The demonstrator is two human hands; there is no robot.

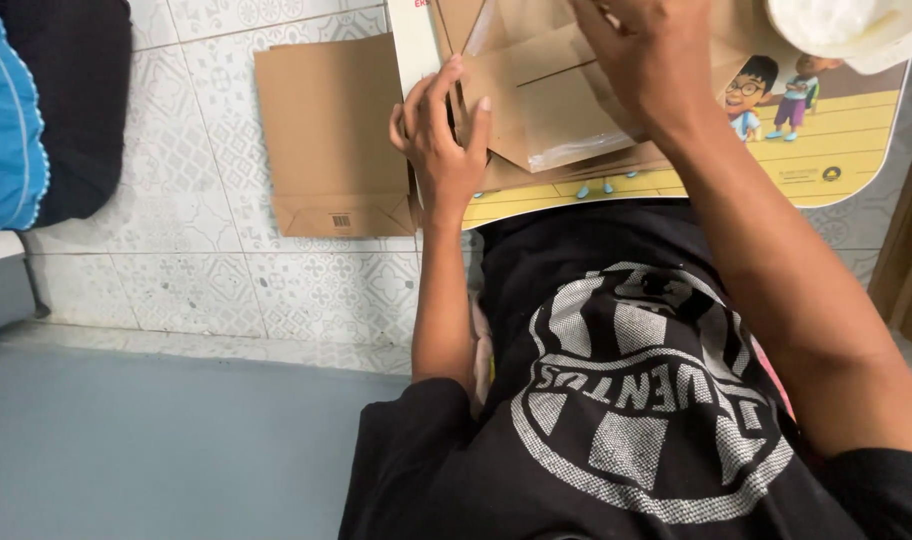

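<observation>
A brown paper bag [546, 110] lies partly folded on a small yellow lap table [836, 150] with cartoon figures printed on it. My left hand [441, 135] presses on the bag's left edge with fingers spread and thumb against the fold. Pressing down on the bag's upper right part is my right hand [646, 55], its fingertips cut off by the frame's top edge. Neither hand lifts the bag; both hold it flat against the table.
A flat finished brown paper bag [331, 130] lies on the patterned tile floor [176, 270] to the left. A white round object [856, 25] sits at the table's top right. Blue and black cloth [36, 110] fills the top left corner. A grey surface [156, 450] spans the lower left.
</observation>
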